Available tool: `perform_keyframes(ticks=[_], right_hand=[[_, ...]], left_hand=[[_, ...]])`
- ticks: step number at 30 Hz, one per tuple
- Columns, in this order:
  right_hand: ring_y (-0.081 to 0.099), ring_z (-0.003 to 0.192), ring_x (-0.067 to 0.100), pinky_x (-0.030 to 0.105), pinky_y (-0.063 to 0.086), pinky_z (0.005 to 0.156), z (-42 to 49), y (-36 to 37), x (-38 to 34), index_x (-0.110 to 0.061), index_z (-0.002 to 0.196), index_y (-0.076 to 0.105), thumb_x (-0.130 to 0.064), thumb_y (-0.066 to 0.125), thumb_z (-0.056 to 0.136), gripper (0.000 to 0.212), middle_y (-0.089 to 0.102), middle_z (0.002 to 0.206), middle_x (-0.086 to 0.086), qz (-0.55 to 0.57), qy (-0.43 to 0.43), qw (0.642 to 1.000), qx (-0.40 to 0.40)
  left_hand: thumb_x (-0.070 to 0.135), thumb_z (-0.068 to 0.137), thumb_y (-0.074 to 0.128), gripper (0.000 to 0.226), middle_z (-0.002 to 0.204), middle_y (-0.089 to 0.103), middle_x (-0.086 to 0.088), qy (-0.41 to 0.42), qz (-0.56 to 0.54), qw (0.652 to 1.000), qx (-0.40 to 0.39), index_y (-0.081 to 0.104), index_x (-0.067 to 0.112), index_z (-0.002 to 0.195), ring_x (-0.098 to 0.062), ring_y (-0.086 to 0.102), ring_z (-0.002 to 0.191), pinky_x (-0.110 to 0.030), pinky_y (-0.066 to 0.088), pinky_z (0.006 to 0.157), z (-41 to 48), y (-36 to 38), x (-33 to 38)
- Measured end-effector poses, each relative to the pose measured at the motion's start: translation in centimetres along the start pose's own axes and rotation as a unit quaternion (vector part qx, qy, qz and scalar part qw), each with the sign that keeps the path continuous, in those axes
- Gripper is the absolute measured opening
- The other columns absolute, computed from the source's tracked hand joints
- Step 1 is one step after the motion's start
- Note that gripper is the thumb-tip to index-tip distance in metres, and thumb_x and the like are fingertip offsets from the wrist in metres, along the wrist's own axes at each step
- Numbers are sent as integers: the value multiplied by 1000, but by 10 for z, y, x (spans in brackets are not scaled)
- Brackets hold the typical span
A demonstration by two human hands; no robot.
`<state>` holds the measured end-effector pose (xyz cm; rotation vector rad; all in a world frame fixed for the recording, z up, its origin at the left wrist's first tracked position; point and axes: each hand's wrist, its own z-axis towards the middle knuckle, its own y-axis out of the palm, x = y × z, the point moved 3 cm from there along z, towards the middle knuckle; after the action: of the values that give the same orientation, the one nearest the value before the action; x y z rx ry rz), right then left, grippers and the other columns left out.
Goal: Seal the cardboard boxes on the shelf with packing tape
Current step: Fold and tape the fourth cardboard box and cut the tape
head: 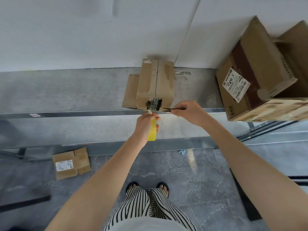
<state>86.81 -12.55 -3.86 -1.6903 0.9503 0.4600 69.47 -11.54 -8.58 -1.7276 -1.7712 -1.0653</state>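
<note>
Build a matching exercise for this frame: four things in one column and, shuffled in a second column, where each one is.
Things
1. yellow tape roll
2. scissors
3. large labelled box
4. flattened box

Places
A. on the floor
B. in the right hand
C. at the right end of the shelf
D. in the left hand

Pairs: 1-D, 2-B, 3-C, 4-A
</note>
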Motion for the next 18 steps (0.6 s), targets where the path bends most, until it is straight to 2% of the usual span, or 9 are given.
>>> perform_keyframes(ticks=[3, 6, 8, 11, 14, 16, 18], right_hand=[[57, 73, 13, 23, 42, 63, 5, -22, 16, -15, 84, 71, -21, 68, 84, 7, 67, 80, -1, -27, 11, 1000, 9], [53, 64, 14, 24, 40, 56, 17, -36, 31, -16, 81, 66, -26, 64, 88, 12, 61, 71, -2, -52, 19, 995, 79], [53, 66, 13, 27, 42, 59, 27, -34, 38, -15, 88, 64, -27, 62, 89, 13, 61, 76, 0, -49, 29, 990, 127], [57, 75, 19, 29, 43, 63, 43, -18, 38, -13, 95, 64, -21, 59, 90, 11, 62, 85, 3, -61, 20, 988, 141], [57, 93, 30, 36, 47, 78, 55, -3, 37, -13, 103, 66, -20, 58, 90, 17, 61, 99, 9, -100, 11, 979, 178], [48, 110, 31, 40, 39, 93, 57, 0, 38, -17, 114, 64, -25, 58, 90, 25, 54, 115, 10, -150, 14, 966, 209], [37, 124, 29, 43, 29, 101, 56, -1, 36, -22, 126, 57, -31, 59, 90, 37, 44, 132, 8, -181, 23, 959, 215]], left_hand=[[2, 95, 41, 26, 85, 64, -9, 2, -4, 1000, 0, 59, 10, 78, -19, 51, 46, -25, 43, 51, 0, 2, 0], [2, 95, 40, 26, 86, 65, -9, 5, -4, 1000, 7, 59, 10, 79, -20, 51, 49, -26, 44, 53, 0, 3, 0], [1, 94, 40, 26, 87, 65, -9, 6, -9, 1000, 9, 59, 10, 80, -20, 51, 49, -26, 44, 54, 0, 3, 0], [1, 93, 41, 25, 88, 65, -9, 7, -15, 1000, 12, 59, 11, 80, -18, 52, 46, -24, 44, 52, -1, 4, -1], [1, 92, 43, 24, 89, 66, -10, 12, -16, 1000, 23, 60, 11, 79, -17, 53, 45, -25, 44, 53, 0, 3, -1], [1, 92, 44, 24, 91, 66, -12, 15, -18, 999, 26, 61, 12, 78, -18, 53, 46, -26, 44, 54, -1, 4, -1], [1, 92, 44, 23, 91, 65, -12, 18, -15, 999, 25, 60, 11, 78, -18, 53, 46, -26, 43, 54, -2, 4, -1]])
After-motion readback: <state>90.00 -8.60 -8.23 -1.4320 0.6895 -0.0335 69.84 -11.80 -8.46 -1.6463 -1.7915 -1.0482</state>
